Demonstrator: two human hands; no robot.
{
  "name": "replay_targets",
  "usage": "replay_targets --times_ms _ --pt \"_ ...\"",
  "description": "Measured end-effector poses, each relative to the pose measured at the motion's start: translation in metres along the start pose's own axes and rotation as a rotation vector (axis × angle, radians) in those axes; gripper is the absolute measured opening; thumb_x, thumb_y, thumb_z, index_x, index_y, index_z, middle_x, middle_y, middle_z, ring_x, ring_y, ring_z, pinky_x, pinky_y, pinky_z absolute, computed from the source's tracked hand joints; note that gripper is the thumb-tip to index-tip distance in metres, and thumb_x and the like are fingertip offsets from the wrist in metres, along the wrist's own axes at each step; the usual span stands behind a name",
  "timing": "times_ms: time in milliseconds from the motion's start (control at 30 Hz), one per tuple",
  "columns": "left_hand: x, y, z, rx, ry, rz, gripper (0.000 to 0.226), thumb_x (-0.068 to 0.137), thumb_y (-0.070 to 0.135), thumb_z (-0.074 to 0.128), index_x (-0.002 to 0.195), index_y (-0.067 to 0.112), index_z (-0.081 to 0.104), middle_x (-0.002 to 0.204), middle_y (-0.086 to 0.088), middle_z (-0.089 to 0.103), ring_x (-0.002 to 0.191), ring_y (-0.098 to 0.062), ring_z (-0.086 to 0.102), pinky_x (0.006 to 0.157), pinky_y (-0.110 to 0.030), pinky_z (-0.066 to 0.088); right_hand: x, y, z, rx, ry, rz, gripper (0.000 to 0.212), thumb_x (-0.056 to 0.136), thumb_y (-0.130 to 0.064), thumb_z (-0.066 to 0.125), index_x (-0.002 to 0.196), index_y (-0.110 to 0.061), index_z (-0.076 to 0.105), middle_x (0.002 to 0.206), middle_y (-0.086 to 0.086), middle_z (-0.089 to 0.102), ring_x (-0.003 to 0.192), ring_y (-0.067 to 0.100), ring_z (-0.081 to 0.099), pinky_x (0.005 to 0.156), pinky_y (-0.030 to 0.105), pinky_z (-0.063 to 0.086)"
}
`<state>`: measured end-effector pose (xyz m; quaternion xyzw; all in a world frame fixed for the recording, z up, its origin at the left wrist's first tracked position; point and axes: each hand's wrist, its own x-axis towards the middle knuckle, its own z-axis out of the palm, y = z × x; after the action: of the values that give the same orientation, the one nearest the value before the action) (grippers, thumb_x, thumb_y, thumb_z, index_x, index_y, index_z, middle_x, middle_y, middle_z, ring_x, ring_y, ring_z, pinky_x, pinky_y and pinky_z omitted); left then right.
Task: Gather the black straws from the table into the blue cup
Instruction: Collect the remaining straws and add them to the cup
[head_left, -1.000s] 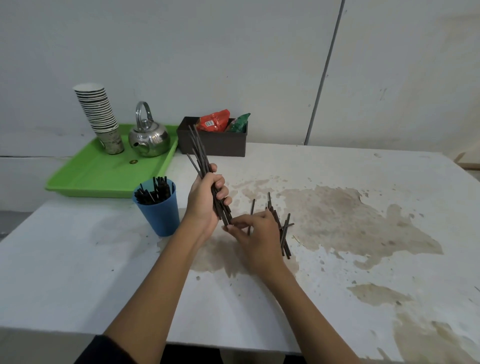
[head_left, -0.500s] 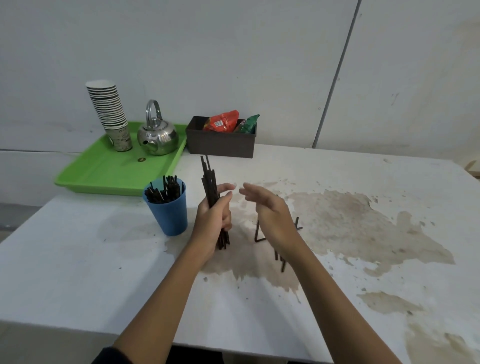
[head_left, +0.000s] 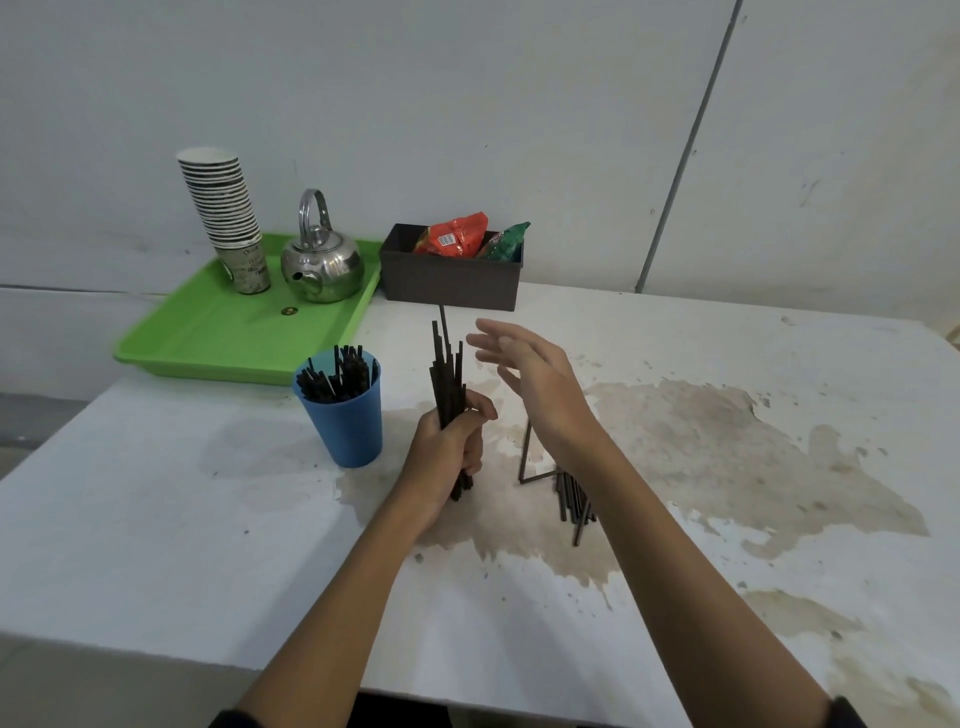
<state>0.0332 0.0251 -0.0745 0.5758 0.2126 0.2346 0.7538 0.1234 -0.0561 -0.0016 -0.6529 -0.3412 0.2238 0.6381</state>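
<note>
My left hand (head_left: 451, 441) grips a bundle of black straws (head_left: 448, 376) held upright, its lower ends close to the table. The blue cup (head_left: 347, 422) stands just to the left of that hand, with several black straws inside it. My right hand (head_left: 540, 384) hovers to the right of the bundle's top, fingers straight and spread, holding nothing. More loose black straws (head_left: 571, 499) lie on the table under my right forearm, partly hidden by it.
A green tray (head_left: 208, 338) at the back left carries a stack of paper cups (head_left: 228, 223) and a steel kettle (head_left: 322, 260). A dark box (head_left: 452, 275) with snack packets stands against the wall. The white table (head_left: 727, 395) has brown stains.
My left hand turned the bundle from tilted to upright and stood it near the table. My right hand lifted off the loose straws and rose beside the bundle's top, fingers spread.
</note>
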Motion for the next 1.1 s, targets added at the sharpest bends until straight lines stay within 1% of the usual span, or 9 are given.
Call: replay_targets --times_ms 133,333,433,500,633,767,867,967,1100 --pt "-0.001 -0.001 -0.003 0.0 -0.027 -0.006 0.045 0.1 0.004 0.048 0.066 0.029 0.064 0.05 0.009 0.029 0.043 -0.009 0.026 0.044 -0.019 0.031 0.007 -0.013 0.002 -0.011 -0.092 -0.098 0.04 0.105 -0.013 0.034 0.137 -0.02 0.057 0.131 -0.004 0.065 0.122 0.01 0.057 0.105 0.024 0.039" --pt "-0.004 -0.002 -0.004 0.051 -0.063 0.011 0.041 0.1 0.004 0.047 0.07 0.026 0.064 0.052 0.006 0.028 0.044 -0.009 0.027 0.046 -0.02 0.033 0.013 -0.022 0.004 -0.243 -0.199 -0.221 0.047 0.095 -0.016 0.039 0.135 -0.024 0.062 0.135 -0.011 0.062 0.126 -0.005 0.05 0.095 -0.002 0.031" --pt "-0.004 -0.002 -0.003 0.095 -0.05 -0.006 0.053 0.1 0.006 0.049 0.057 0.035 0.064 0.051 0.006 0.028 0.043 -0.009 0.027 0.048 -0.021 0.034 0.011 -0.019 0.002 -0.382 -0.173 -0.277 0.044 0.091 -0.017 0.041 0.121 -0.025 0.071 0.126 -0.016 0.065 0.117 -0.012 0.05 0.099 0.008 0.036" --pt "-0.004 -0.002 -0.003 0.133 -0.029 -0.014 0.06 0.101 0.01 0.05 0.049 0.037 0.062 0.049 0.007 0.029 0.042 -0.008 0.029 0.047 -0.02 0.035 0.01 -0.015 -0.001 -0.491 -0.152 -0.311 0.043 0.09 -0.018 0.042 0.118 -0.026 0.073 0.128 -0.012 0.066 0.122 -0.003 0.05 0.103 0.019 0.037" --pt "-0.004 -0.003 -0.003 0.158 -0.006 -0.018 0.059 0.101 0.014 0.052 0.049 0.039 0.062 0.047 0.008 0.032 0.041 -0.007 0.031 0.046 -0.016 0.037 0.008 -0.013 -0.005 -0.636 -0.147 -0.337 0.043 0.088 -0.025 0.042 0.116 -0.026 0.074 0.127 -0.005 0.068 0.123 0.004 0.051 0.096 0.014 0.033" --pt "-0.006 -0.005 -0.005 0.199 0.0 -0.006 0.048 0.102 0.02 0.055 0.058 0.034 0.066 0.047 0.008 0.034 0.043 -0.007 0.034 0.048 -0.017 0.041 0.008 -0.016 -0.004 -0.638 -0.144 -0.352 0.039 0.088 -0.024 0.045 0.111 -0.024 0.076 0.123 -0.003 0.07 0.113 -0.005 0.049 0.09 0.006 0.03" --pt "-0.005 -0.003 -0.005 0.189 0.031 0.005 0.026 0.103 0.033 0.056 0.094 0.008 0.058 0.049 0.006 0.036 0.044 -0.008 0.037 0.05 -0.017 0.043 0.005 -0.015 -0.002 -0.575 -0.163 -0.331 0.038 0.089 -0.02 0.046 0.114 -0.024 0.075 0.123 -0.003 0.07 0.114 -0.005 0.052 0.091 0.008 0.035" --pt "-0.008 0.001 -0.007 0.15 0.015 0.047 0.024 0.104 0.041 0.052 0.103 0.04 0.076 0.052 0.007 0.034 0.046 -0.009 0.038 0.051 -0.02 0.044 0.006 -0.009 -0.005 -0.347 -0.076 -0.234 0.034 0.093 -0.021 0.048 0.113 -0.021 0.075 0.112 -0.011 0.07 0.102 -0.015 0.058 0.078 0.003 0.044" --pt "-0.014 0.006 -0.018 0.09 0.047 0.103 0.032 0.109 0.034 0.044 0.112 0.032 0.076 0.056 0.008 0.027 0.047 -0.01 0.035 0.049 -0.019 0.04 0.013 0.014 -0.01 -0.535 0.111 -0.096 0.024 0.091 -0.02 0.063 0.112 -0.014 0.074 0.095 -0.006 0.071 0.089 0.006 0.063 0.074 0.009 0.044"
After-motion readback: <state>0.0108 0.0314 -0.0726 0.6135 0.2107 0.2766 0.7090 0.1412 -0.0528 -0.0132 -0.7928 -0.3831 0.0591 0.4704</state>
